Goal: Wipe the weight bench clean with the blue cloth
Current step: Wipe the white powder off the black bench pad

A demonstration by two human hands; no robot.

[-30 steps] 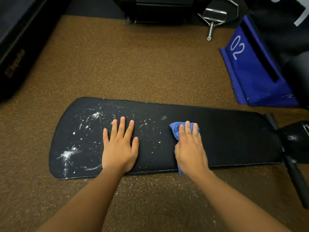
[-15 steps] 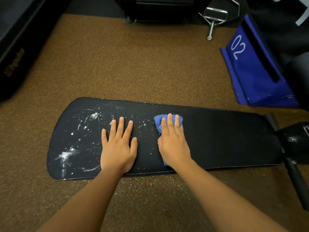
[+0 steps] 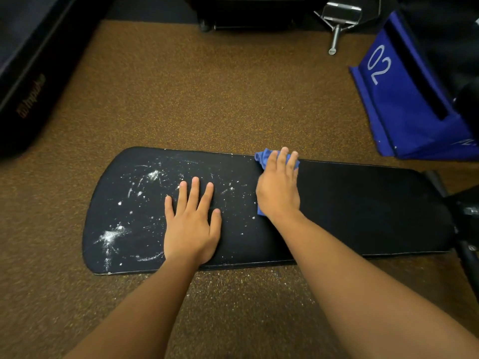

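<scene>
The black weight bench pad (image 3: 363, 208) lies across the view over brown speckled floor. Its left half carries white powder smears and specks (image 3: 111, 237); its right half looks clean. My right hand (image 3: 278, 190) presses the bunched blue cloth (image 3: 263, 158) flat onto the pad at its far edge, near the middle. The cloth shows past my fingertips and under the heel of my palm. My left hand (image 3: 191, 224) lies flat on the pad with fingers spread, among the powder specks, holding nothing.
A blue box marked 02 (image 3: 404, 99) stands at the right. A metal handle attachment (image 3: 337, 22) and dark equipment (image 3: 254, 11) sit at the back, a black machine (image 3: 31, 73) at the left. The bench's frame (image 3: 466, 216) juts out at the right end. White crumbs dot the floor (image 3: 246, 281) by the near edge.
My right hand slid left with the cloth, then pushed away from me to the pad's far edge. My left hand stayed planted. The camera view shifted slightly.
</scene>
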